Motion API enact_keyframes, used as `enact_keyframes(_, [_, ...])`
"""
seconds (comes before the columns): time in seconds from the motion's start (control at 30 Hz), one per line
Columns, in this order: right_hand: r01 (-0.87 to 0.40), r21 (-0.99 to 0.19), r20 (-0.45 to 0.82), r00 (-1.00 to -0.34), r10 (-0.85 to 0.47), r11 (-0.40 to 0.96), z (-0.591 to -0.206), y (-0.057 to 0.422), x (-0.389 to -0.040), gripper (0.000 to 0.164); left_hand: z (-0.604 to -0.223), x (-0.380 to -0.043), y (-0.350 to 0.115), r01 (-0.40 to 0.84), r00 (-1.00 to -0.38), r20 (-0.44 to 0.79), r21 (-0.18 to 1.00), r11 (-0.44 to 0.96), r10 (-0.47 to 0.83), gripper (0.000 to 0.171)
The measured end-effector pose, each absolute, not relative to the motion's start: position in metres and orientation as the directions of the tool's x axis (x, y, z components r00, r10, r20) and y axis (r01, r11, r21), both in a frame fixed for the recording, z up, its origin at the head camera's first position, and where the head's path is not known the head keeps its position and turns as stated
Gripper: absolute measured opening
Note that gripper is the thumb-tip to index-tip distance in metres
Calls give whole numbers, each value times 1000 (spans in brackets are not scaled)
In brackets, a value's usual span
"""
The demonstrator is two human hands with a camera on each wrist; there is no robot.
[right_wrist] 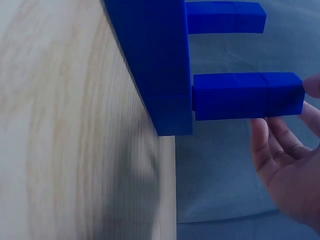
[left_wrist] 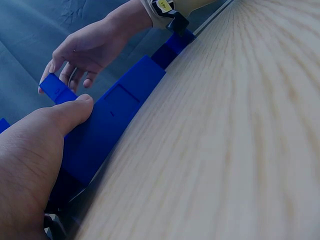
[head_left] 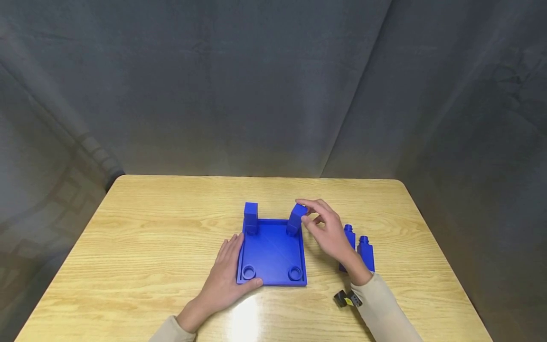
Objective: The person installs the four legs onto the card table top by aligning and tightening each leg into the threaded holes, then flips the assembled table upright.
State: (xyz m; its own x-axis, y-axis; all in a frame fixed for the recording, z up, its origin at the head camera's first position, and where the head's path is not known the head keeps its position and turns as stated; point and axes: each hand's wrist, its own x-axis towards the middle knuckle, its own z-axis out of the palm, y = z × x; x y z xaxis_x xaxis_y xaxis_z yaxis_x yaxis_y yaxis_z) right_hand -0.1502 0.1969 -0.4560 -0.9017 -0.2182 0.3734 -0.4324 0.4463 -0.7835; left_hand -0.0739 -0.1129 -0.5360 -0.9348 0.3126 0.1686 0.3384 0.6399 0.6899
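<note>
A shallow square blue tray [head_left: 273, 256] with a raised rim and round sockets at its near corners lies on the table. My left hand [head_left: 227, 275] holds its near left corner, fingers along the left side and thumb [left_wrist: 80, 110] on the front edge. At the far right corner stands a square blue leg [head_left: 295, 221], slightly tilted. My right hand [head_left: 326, 228] pinches this leg near its top, also visible in the right wrist view, where the leg [right_wrist: 245, 95] meets the tray. Upright at the far left corner is a second blue leg [head_left: 250, 218].
Two loose blue legs with threaded ends, one nearer the edge [head_left: 366, 254] and one partly behind my right forearm [head_left: 349, 235], lie on the wooden table [head_left: 149, 237]. A grey curtain [head_left: 213, 95] hangs behind the table. A small black device [head_left: 347, 299] sits at my right wrist.
</note>
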Motion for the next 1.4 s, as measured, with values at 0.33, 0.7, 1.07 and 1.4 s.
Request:
enact_keyframes(0.33, [-381, -823, 351, -924, -151, 420, -459, 193, -151, 34, -534, -73, -113, 330, -937, 155, 693, 641, 314, 125])
enact_keyframes(0.7, [-299, -839, 306, -950, -60, 455, -459, 186, -149, 35, -536, -75, -113, 357, -929, 182, 675, 645, 323, 124])
enact_keyframes(1.07, [-373, -813, 358, -926, -123, 446, -461, 189, -150, 45, -536, -74, -113, 356, -930, 191, 676, 645, 314, 124])
enact_keyframes(1.4, [-481, -752, 405, -877, -259, 451, -458, 198, -151, 41, -536, -74, -113, 358, -930, 193, 676, 644, 314, 124])
